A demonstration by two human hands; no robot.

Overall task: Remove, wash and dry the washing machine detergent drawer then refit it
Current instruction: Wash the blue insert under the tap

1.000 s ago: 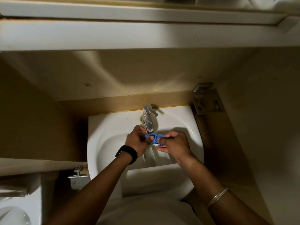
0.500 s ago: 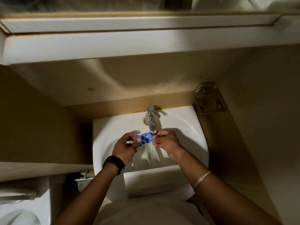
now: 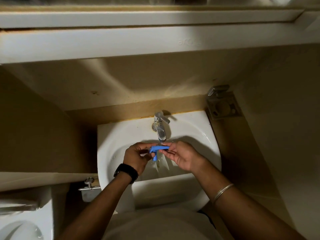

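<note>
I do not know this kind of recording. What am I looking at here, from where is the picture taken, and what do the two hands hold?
No machine here: a person wears a camera on the head, so you look down along both arms. The left hand, with a black watch on its wrist, and the right hand, with a thin bangle, pinch the two ends of a small blue plastic part, probably a piece of the detergent drawer. They hold it under the spout of a chrome tap, above a white washbasin. Whether water runs, I cannot tell. Part of a toilet shows at the lower left.
</note>
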